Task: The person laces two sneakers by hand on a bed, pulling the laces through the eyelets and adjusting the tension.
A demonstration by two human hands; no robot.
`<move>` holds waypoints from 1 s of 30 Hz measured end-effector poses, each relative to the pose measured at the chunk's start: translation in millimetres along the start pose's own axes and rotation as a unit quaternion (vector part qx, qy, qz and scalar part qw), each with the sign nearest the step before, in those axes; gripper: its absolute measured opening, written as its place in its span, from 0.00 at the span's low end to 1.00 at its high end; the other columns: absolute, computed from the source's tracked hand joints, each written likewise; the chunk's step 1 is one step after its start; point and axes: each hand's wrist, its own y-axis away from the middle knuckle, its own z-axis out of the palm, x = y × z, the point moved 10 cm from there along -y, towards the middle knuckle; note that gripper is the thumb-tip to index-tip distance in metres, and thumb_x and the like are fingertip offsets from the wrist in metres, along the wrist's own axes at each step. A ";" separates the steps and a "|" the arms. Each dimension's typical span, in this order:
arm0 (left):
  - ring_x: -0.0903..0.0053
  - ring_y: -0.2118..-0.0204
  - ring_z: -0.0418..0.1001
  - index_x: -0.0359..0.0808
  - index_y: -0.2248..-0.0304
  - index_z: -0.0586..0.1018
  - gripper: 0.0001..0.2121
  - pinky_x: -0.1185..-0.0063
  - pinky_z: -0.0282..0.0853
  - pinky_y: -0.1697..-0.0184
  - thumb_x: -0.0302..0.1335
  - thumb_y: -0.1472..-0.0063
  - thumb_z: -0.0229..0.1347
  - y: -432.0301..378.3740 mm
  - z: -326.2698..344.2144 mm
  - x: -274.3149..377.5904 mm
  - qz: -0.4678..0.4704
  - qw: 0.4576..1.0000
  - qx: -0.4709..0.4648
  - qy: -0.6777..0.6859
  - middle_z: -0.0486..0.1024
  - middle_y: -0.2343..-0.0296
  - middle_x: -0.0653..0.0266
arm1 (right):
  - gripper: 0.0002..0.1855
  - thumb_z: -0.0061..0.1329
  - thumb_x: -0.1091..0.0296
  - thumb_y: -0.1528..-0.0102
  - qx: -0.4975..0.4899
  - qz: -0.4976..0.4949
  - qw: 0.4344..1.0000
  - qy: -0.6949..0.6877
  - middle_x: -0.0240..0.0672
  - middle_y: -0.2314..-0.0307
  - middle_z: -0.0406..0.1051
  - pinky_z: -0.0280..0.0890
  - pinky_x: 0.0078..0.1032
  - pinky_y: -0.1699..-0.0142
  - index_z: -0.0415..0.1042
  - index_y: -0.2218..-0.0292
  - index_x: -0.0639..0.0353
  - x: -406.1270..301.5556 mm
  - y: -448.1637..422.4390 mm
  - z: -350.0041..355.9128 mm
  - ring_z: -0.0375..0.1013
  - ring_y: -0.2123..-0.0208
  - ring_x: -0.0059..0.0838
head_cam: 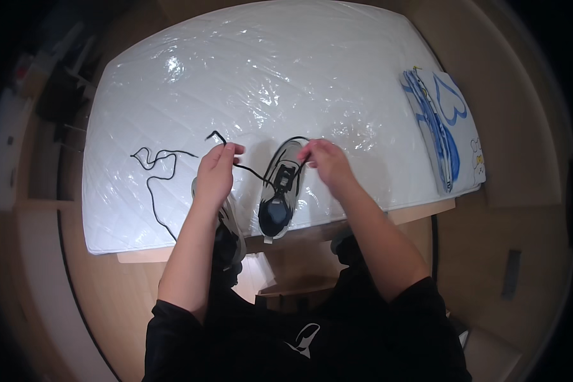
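Observation:
A grey and black sneaker (280,191) lies on the plastic-covered mattress with its toe pointing away from me. Black shoelace (251,169) runs from its eyelets to both of my hands. Left of the shoe, my left hand (217,169) pinches one length, and the loose end sticks out beyond the fingers. My right hand (325,162) grips another length beside the toe, where the lace also arcs around the front of the shoe. A second sneaker (229,238) sits to the left, partly hidden under my left forearm. Another black shoelace (160,177) trails loosely across the mattress at left.
The white quilted mattress (210,81) has a shiny plastic cover. Folded white and blue printed bedding (441,129) rests at its right edge. Wooden floor (110,296) shows below the mattress's near edge. At the far left, a dark object (59,95) is blurred.

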 end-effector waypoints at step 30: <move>0.79 0.80 0.63 0.33 0.77 0.74 0.11 0.78 0.62 0.74 0.31 0.41 0.55 21.0 90.8 -120.2 -0.084 0.948 -0.260 -0.160 0.67 0.85 0.62 | 0.20 0.49 0.54 0.46 -0.210 0.023 0.919 0.334 0.47 0.82 0.68 0.63 0.33 0.69 0.73 0.76 0.65 87.5 45.3 40.5 0.69 0.77 0.39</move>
